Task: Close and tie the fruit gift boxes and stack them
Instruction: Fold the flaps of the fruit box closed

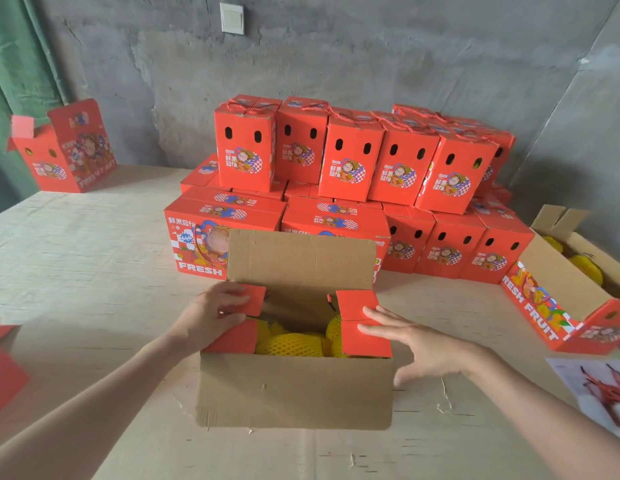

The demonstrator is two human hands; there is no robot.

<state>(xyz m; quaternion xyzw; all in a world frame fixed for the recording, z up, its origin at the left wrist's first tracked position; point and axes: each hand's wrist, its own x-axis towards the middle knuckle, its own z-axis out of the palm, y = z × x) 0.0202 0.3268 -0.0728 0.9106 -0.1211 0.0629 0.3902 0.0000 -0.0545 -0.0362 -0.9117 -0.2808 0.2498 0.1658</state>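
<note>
An open fruit gift box stands on the table in front of me, its brown long flaps folded out toward me and away. Fruit in yellow foam nets lies inside. My left hand holds the left red end flap, fingers curled over its edge. My right hand lies flat with straight fingers on the right red end flap, pressing it inward. Behind the box rises a stack of closed red gift boxes with rope handles.
An open red box stands at the far left. Another open box with fruit lies at the right. A bag of red rope handles sits at the right edge. A red box part shows at the left edge. A grey wall stands behind.
</note>
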